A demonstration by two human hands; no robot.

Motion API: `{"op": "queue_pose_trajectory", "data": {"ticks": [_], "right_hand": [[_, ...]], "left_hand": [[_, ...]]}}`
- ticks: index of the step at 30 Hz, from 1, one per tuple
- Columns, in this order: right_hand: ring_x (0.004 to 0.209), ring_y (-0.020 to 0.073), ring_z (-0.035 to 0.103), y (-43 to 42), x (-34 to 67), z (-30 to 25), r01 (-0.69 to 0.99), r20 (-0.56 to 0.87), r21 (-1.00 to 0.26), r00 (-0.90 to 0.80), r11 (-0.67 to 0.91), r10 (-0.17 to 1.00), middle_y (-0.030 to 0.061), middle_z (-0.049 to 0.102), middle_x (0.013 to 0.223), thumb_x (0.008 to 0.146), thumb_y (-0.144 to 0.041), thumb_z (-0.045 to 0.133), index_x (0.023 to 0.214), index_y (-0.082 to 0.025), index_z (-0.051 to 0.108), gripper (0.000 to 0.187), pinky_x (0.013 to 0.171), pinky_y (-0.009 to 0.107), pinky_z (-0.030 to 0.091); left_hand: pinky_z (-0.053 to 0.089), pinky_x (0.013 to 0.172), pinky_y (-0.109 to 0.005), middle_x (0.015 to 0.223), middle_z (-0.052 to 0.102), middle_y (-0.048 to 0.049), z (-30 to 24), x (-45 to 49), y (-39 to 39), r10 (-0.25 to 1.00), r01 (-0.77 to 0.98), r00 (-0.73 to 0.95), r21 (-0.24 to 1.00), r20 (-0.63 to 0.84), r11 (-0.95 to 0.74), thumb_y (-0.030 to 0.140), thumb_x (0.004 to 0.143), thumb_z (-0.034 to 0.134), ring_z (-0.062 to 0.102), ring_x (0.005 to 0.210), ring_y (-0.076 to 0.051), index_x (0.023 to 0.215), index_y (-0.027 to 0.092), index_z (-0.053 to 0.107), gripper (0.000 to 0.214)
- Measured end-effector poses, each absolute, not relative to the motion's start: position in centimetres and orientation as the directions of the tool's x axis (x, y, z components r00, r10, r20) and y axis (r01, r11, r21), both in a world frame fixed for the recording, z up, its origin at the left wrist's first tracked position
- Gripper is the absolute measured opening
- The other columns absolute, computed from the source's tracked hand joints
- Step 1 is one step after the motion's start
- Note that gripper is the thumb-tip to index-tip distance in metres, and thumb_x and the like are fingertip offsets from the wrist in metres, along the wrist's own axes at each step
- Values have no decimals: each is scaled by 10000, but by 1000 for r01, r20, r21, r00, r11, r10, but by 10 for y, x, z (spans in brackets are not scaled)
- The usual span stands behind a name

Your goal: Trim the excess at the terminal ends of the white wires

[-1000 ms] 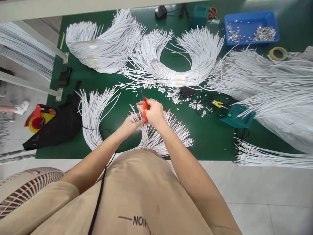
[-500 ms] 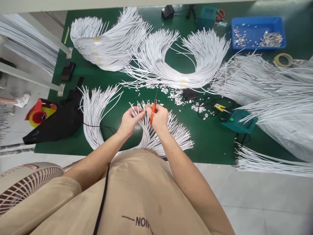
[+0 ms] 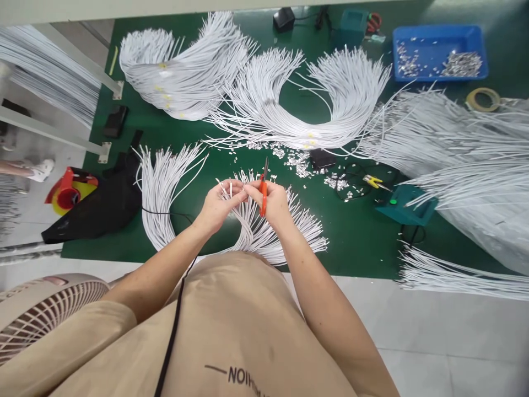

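My right hand [image 3: 273, 203] is closed round a pair of small orange snips [image 3: 263, 190], whose blades point away from me. My left hand [image 3: 217, 205] pinches a few thin white wire ends [image 3: 228, 188] close beside the right hand's fingertips. Both hands hover over a curved bundle of short white wires [image 3: 285, 231] that lies on the green mat [image 3: 355, 237] at the table's near edge. Small metal bits [image 3: 295, 160] are scattered just beyond the hands.
More white wire bundles lie left [image 3: 159, 187], at the back [image 3: 264, 105] and right [image 3: 463, 160]. A blue tray [image 3: 438, 51] of metal pieces, a tape roll [image 3: 481, 99], yellow pliers [image 3: 372, 181], a teal box [image 3: 407, 201] and a black bag [image 3: 99, 207] surround them. A fan [image 3: 45, 309] stands lower left.
The snips have swung from pointing up-left to pointing straight away from me. My left hand has come up from under the right hand and now pinches wire ends beside it.
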State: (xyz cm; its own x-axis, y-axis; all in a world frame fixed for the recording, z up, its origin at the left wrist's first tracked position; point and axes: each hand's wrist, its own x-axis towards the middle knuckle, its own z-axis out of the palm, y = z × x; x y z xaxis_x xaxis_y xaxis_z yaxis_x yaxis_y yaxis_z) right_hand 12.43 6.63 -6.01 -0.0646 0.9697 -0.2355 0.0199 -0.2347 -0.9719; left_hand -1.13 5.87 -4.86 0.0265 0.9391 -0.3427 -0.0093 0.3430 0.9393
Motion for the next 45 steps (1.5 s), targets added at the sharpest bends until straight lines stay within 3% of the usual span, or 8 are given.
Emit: {"op": "queue_pose_trajectory", "data": {"ticks": [4, 6, 15, 22, 29, 35, 38, 45], "right_hand": [[798, 177, 569, 62, 135, -67, 562, -125, -825, -71, -64, 990, 53, 639, 838, 753, -380, 557, 742, -181, 646, 218, 705, 276, 403], [814, 187, 570, 60, 138, -68, 696, -108, -718, -131, 14, 986, 61, 636, 848, 768, -371, 538, 776, -184, 650, 218, 702, 274, 389], [736, 184, 575, 59, 145, -57, 849, -172, -511, -253, 133, 952, 78, 641, 810, 812, -370, 483, 753, -178, 653, 264, 649, 275, 364], [747, 185, 567, 53, 144, -57, 868, -147, -472, -248, 152, 958, 81, 630, 799, 818, -337, 475, 759, -171, 643, 244, 651, 276, 359], [748, 158, 556, 50, 148, -64, 773, -111, -630, -182, 72, 977, 48, 615, 788, 770, -261, 504, 693, -165, 624, 172, 655, 255, 378], [702, 125, 576, 58, 135, -64, 230, -145, -965, -56, -129, 988, 16, 644, 803, 719, -306, 566, 836, -174, 670, 205, 650, 234, 427], [689, 136, 588, 61, 128, -63, 48, -200, -979, 2, -200, 980, 18, 660, 745, 679, -305, 607, 815, -162, 682, 211, 657, 248, 445], [677, 140, 600, 58, 125, -57, -129, -284, -952, 47, -276, 958, 14, 665, 681, 646, -246, 603, 725, -148, 681, 148, 679, 254, 452]], "left_hand": [[400, 559, -243, 691, 620, -21, -49, -14, 59, 938, 35, 5, 938, -346, 345, 333, 608, 730, 575, 638, -138, 835, 156, 634, 304], [403, 555, -247, 675, 627, -26, -49, -14, 59, 933, 50, -4, 932, -359, 359, 342, 605, 733, 578, 626, -141, 825, 149, 640, 306], [397, 531, -250, 602, 633, -30, -43, -14, 58, 941, 182, 37, 929, -335, 324, 358, 650, 697, 551, 544, -128, 767, 142, 637, 253], [415, 563, -255, 670, 650, -54, -37, -14, 56, 943, 219, 78, 928, -323, 300, 365, 690, 656, 568, 576, -134, 755, 131, 625, 245], [412, 559, -225, 680, 621, -37, -34, -14, 53, 924, 210, 140, 922, -357, 324, 363, 740, 604, 537, 573, -106, 829, 125, 620, 254], [417, 578, -234, 708, 631, -49, -38, -11, 53, 945, 248, 121, 931, -304, 268, 379, 727, 616, 558, 594, -116, 844, 118, 628, 286], [419, 571, -240, 707, 641, -56, -39, -11, 53, 952, 283, 101, 926, -289, 252, 386, 719, 622, 576, 600, -129, 841, 119, 628, 294], [426, 564, -247, 721, 664, -68, -42, -14, 52, 952, 302, 70, 916, -298, 265, 423, 689, 643, 600, 618, -152, 856, 121, 635, 345]]}}
